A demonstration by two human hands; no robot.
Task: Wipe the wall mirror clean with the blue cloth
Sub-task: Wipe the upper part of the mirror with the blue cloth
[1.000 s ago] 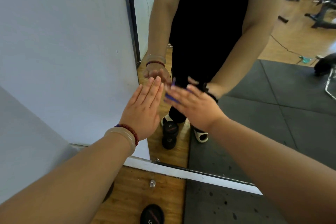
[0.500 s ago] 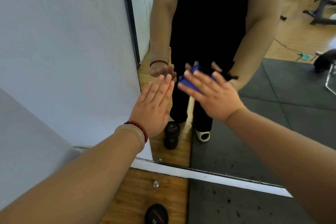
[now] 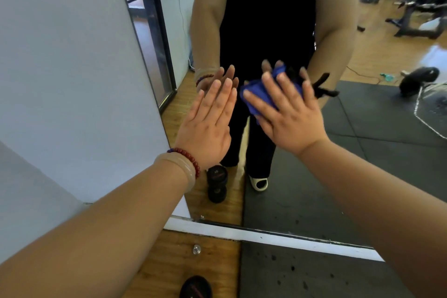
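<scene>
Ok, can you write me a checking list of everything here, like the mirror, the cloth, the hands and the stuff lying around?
Surface: mirror on the wall, reaching nearly to the floor; no smears visible.
Job's things: blue cloth pressed flat on the glass.
Clutter: dumbbell on the floor below.
Grippers: right hand spread over the cloth; left hand open and flat on the glass, empty.
Cables: one thin cord across the wooden floor, seen only as a reflection.
Surroundings: grey wall; gym benches reflected.
</scene>
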